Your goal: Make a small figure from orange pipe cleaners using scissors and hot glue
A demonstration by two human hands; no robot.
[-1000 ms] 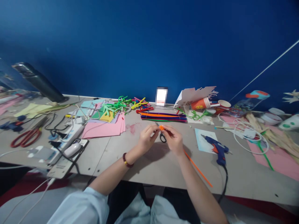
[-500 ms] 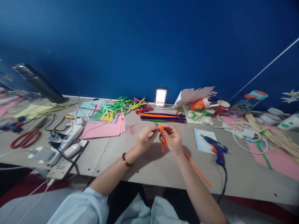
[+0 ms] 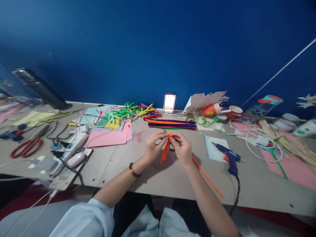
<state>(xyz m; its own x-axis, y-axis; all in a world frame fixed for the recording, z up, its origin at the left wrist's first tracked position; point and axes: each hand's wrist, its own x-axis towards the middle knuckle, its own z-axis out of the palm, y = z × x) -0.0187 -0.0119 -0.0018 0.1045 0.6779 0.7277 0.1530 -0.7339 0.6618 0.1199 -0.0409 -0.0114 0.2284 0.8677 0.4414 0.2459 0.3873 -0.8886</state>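
Between my two hands is a bunch of orange pipe cleaners, knotted or folded at the top with loose ends hanging down toward me. My left hand pinches its top from the left. From the right, the fingers of my right hand are closed on the same top part. Small black-handled scissors lie on the table just behind, partly covered by my right hand. A single orange pipe cleaner rests by my right forearm. Beyond my hands lies a bundle of coloured pipe cleaners.
A blue glue gun sits on light paper at the right. Pink paper sheets, green pipe-cleaner pieces, a power strip and red-handled scissors are at the left. A phone stands against the blue wall.
The hanging ends of the orange bunch have swung to the left and toward me, leaving more of the small scissors showing. Both hands have stayed in nearly the same place.
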